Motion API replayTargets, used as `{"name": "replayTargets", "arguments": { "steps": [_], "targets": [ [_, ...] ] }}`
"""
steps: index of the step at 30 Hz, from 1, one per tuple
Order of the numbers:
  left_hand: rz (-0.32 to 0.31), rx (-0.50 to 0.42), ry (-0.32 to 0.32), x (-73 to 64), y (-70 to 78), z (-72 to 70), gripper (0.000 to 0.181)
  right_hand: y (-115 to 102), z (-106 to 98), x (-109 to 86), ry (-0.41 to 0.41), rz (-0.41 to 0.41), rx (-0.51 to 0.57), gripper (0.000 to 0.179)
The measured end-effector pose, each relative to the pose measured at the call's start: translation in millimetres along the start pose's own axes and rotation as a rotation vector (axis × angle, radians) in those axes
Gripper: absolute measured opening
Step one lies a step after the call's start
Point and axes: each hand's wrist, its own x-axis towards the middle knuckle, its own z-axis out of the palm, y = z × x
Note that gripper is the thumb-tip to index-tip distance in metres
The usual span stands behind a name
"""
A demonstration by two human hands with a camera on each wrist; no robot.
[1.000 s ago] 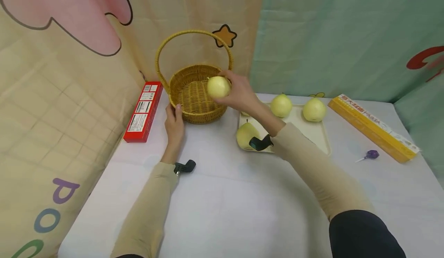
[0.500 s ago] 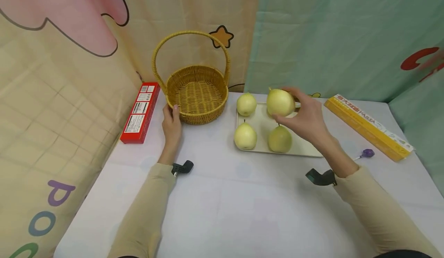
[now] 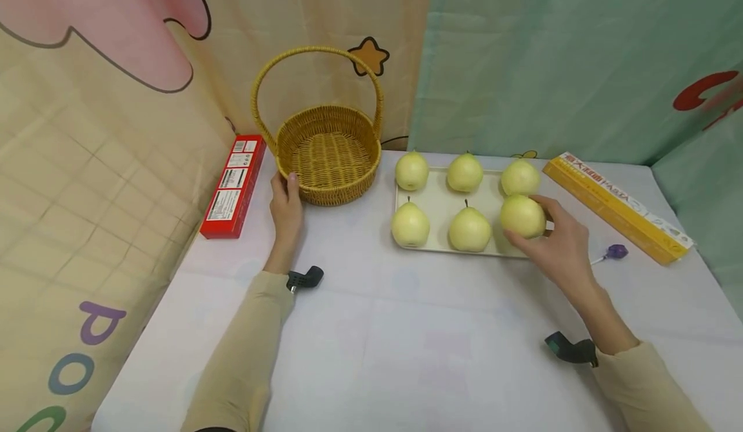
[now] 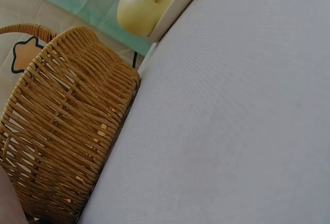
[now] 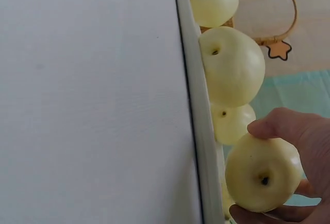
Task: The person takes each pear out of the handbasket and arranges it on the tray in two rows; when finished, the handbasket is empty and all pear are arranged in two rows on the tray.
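My right hand (image 3: 560, 245) grips a pale yellow-green pear (image 3: 522, 216) between thumb and fingers at the front right of the cream tray (image 3: 442, 207). In the right wrist view the pear (image 5: 264, 172) shows its dark-centred end; whether its underside touches the tray is hidden. Several similar pears stand on the tray in two rows, among them a front-middle pear (image 3: 469, 229) and a back-right pear (image 3: 520, 178). My left hand (image 3: 287, 216) holds the near left side of a wicker basket (image 3: 331, 195), thumb against its wall. Nothing lies inside the basket, and its tall handle is upright.
Left of the basket lies a red box (image 3: 233, 187). A long yellow pasta box (image 3: 618, 209) lies slanted right of the tray, with a purple lollipop (image 3: 616, 251) in front of it. Printed curtains (image 3: 540, 64) hang behind the white table (image 3: 406, 342).
My right hand has carried the pear from above the basket rightward, across the tray, to its front right corner. The left hand stays at the basket.
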Motion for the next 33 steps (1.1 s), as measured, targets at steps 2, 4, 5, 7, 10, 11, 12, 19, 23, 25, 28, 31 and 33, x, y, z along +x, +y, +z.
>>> {"name": "replayTargets", "arguments": {
  "steps": [2,4,5,7,10,11,12,19,23,25,28,31,33],
  "targets": [
    [0.000,0.006,-0.001,0.6,0.2,0.9,0.067,8,1,-5.3,-0.001,0.008,-0.019,0.071],
    [-0.008,0.010,-0.001,0.9,0.4,1.4,0.068,14,2,-9.2,-0.007,0.016,-0.037,0.071],
    [-0.013,0.009,-0.001,0.8,0.5,1.4,0.068,16,2,-10.7,-0.015,0.020,-0.046,0.070],
    [-0.022,0.005,-0.003,0.5,0.9,1.1,0.069,17,2,-12.8,-0.032,0.032,-0.063,0.070],
    [-0.028,-0.006,-0.006,-0.2,2.1,-0.1,0.070,17,1,-14.7,-0.064,0.061,-0.087,0.070],
    [-0.029,-0.008,-0.007,-0.4,2.2,-0.5,0.070,16,1,-15.3,-0.072,0.072,-0.094,0.071],
    [-0.030,-0.007,-0.006,-0.6,2.4,-0.9,0.070,16,1,-15.6,-0.079,0.084,-0.098,0.072],
    [-0.051,0.004,0.003,-1.9,1.6,-1.5,0.069,18,6,-16.6,-0.090,0.091,-0.116,0.074],
    [-0.045,0.004,0.000,-1.3,1.0,0.9,0.069,20,7,-18.0,-0.067,0.079,-0.109,0.073],
    [-0.037,0.003,-0.002,-0.6,1.3,1.5,0.069,21,7,-18.1,-0.062,0.077,-0.100,0.073],
    [-0.026,-0.001,-0.005,0.2,2.0,1.6,0.069,21,7,-18.0,-0.060,0.086,-0.086,0.074],
    [-0.019,-0.004,-0.002,-0.2,2.9,1.5,0.069,20,8,-17.8,-0.054,0.095,-0.079,0.074],
    [-0.018,-0.003,-0.001,-0.5,2.9,2.3,0.068,20,9,-18.2,-0.042,0.094,-0.078,0.074]
  ]
}}
